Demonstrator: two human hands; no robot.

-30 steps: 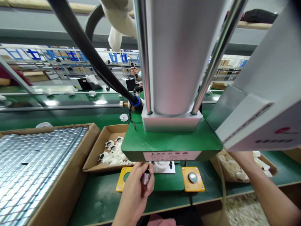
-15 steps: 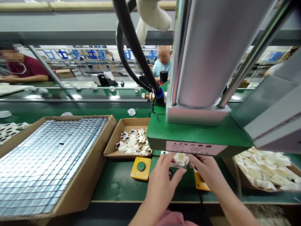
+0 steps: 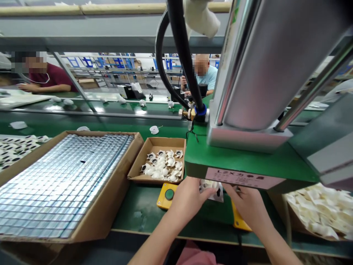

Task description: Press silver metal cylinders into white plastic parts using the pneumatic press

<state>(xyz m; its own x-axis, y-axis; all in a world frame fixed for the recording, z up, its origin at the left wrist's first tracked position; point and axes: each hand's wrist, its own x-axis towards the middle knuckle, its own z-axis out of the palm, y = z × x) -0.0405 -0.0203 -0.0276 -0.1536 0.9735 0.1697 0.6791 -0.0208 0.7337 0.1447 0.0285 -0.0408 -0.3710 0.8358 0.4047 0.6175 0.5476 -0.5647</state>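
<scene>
Under the green press head [image 3: 248, 162], my left hand [image 3: 189, 197] has its fingers and thumb closed on a small white fan wheel [image 3: 210, 185]. The fan wheel is at a metal plate [image 3: 219, 195] beneath the head, and my fingers partly cover it. I cannot tell whether it is seated there. My right hand [image 3: 246, 202] is just right of the plate, its fingers bent in toward the fan wheel. The press edge partly hides those fingertips, and what they hold is too small to make out.
Yellow boxes flank my hands: a green-button box [image 3: 166, 195] left, another yellow box [image 3: 240, 217] right. A carton of white fan wheels [image 3: 138, 173] stands behind. Left is a large carton of shiny metal cylinders [image 3: 116, 198]; right, a heap of white parts [image 3: 322, 209]. Two people sit opposite.
The view has shifted, so the scene sits further right. The white fan wheel, raised in front of the press before, is now lower and further under the head, with both hands following.
</scene>
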